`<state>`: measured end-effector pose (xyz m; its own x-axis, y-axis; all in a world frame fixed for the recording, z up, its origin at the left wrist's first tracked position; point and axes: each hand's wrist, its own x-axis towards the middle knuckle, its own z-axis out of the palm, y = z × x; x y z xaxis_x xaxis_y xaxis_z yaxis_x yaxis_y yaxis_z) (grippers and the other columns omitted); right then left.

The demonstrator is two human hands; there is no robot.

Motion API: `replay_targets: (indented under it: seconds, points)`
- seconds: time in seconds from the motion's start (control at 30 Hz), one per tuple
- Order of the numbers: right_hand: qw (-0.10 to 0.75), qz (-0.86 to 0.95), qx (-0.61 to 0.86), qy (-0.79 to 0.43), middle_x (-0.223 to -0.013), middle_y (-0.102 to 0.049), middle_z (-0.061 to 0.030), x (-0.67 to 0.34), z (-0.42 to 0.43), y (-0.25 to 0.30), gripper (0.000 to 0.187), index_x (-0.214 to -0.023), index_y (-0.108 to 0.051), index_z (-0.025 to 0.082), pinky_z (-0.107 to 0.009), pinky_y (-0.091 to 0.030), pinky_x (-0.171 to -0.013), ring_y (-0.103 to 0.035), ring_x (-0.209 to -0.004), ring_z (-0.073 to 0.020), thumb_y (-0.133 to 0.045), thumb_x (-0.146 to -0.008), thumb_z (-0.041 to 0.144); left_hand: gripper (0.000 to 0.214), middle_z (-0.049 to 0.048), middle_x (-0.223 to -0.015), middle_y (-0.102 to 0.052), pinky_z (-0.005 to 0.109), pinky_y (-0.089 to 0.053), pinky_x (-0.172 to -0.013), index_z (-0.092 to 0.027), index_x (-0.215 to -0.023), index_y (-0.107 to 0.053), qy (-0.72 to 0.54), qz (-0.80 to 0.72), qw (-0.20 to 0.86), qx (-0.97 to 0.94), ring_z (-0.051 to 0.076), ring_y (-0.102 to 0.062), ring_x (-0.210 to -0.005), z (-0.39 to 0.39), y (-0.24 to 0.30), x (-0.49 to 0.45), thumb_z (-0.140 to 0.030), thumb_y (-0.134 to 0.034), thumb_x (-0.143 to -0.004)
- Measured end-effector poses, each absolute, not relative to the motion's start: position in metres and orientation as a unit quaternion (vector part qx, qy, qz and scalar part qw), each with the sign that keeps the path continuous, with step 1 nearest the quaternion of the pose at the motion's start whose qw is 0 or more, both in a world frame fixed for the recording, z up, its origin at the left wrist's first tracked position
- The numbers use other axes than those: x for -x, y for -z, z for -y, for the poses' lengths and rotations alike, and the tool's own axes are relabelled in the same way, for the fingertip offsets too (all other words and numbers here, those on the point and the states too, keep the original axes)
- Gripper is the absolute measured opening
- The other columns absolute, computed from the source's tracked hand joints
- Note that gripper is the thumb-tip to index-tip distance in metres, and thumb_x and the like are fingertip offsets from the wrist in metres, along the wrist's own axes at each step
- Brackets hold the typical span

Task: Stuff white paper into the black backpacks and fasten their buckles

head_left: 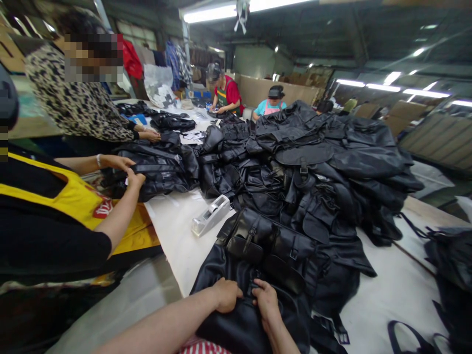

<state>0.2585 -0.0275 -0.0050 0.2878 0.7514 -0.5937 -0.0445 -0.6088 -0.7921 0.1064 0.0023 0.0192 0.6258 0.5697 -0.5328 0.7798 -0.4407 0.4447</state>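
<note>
A black leather-look backpack [214, 268] lies before me on the table's near edge, its buckled front pockets facing up. My left hand [227, 295] is closed on the bag's smooth panel, fingers curled into the material. Close by on the right, my right hand [267, 301] pinches the same bag near a small dark strap or fitting; its exact grip is partly hidden. A short gap separates the two hands. Beyond the bag stands a grey tape dispenser [211, 215].
A large heap of black bags [332, 142] covers the table [173, 223]. Loose straps [405, 334] lie at right. A co-worker in a yellow apron [79, 196] handles a bag at left; a person in a patterned top [81, 98] works behind. Others sit across the table.
</note>
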Motion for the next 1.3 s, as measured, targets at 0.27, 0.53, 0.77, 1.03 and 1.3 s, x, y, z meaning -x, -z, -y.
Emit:
replay_targets:
  seconds: [0.27, 0.53, 0.77, 1.03, 1.3]
  points:
    - [0.316, 0.229, 0.728, -0.564, -0.080, -0.063, -0.0102, -0.271, 0.010, 0.009, 0.036, -0.094, -0.060, 0.007, -0.027, -0.053, -0.050, -0.061, -0.062, -0.0173, -0.052, -0.060, 0.011, 0.037, 0.0028, -0.100, -0.068, 0.027, -0.046, -0.083, -0.023, -0.095, -0.067, 0.070, -0.475, 0.405, -0.778, 0.019, -0.062, -0.094, -0.012, -0.014, -0.099, -0.014, -0.037, -0.076]
    - [0.266, 0.324, 0.793, -0.441, -0.089, -0.065, -0.0111, -0.264, -0.007, 0.015, 0.031, -0.105, -0.051, 0.010, -0.026, -0.051, -0.059, -0.064, -0.061, -0.0166, -0.048, -0.075, 0.019, 0.044, 0.0118, -0.096, -0.068, 0.035, -0.047, -0.079, -0.016, -0.094, -0.066, 0.067, -0.515, 0.400, -0.755, 0.027, -0.063, -0.090, -0.025, -0.021, -0.105, -0.047, -0.038, -0.080]
    - [0.177, 0.489, 0.796, -0.311, -0.103, -0.061, -0.0142, -0.256, 0.013, -0.002, 0.026, -0.101, -0.051, 0.016, -0.034, -0.042, -0.083, -0.057, -0.099, -0.0285, -0.047, -0.082, 0.033, 0.037, 0.0107, -0.097, -0.066, 0.039, -0.045, -0.080, -0.019, -0.092, -0.063, 0.080, -0.562, 0.357, -0.742, 0.029, -0.060, -0.096, -0.014, -0.023, -0.113, -0.049, -0.048, -0.075]
    - [0.112, 0.486, 0.818, -0.285, -0.089, -0.066, -0.0086, -0.266, 0.005, 0.003, 0.018, -0.097, -0.052, 0.019, -0.029, -0.043, -0.072, -0.062, -0.087, -0.0243, -0.046, -0.084, 0.029, 0.037, 0.0089, -0.091, -0.067, 0.033, -0.047, -0.072, -0.018, -0.088, -0.062, 0.051, -0.556, 0.395, -0.729, 0.026, -0.062, -0.085, -0.023, -0.014, -0.110, -0.049, -0.051, -0.071]
    - [0.128, 0.482, 0.817, -0.288, -0.084, -0.067, -0.0091, -0.274, 0.000, 0.009, 0.020, -0.094, -0.054, 0.019, -0.029, -0.043, -0.069, -0.063, -0.083, -0.0250, -0.046, -0.084, 0.034, 0.032, 0.0064, -0.103, -0.061, 0.030, -0.041, -0.086, -0.020, -0.097, -0.059, -0.026, -0.549, 0.389, -0.740, 0.022, -0.056, -0.097, -0.012, -0.010, -0.096, -0.042, -0.051, -0.075]
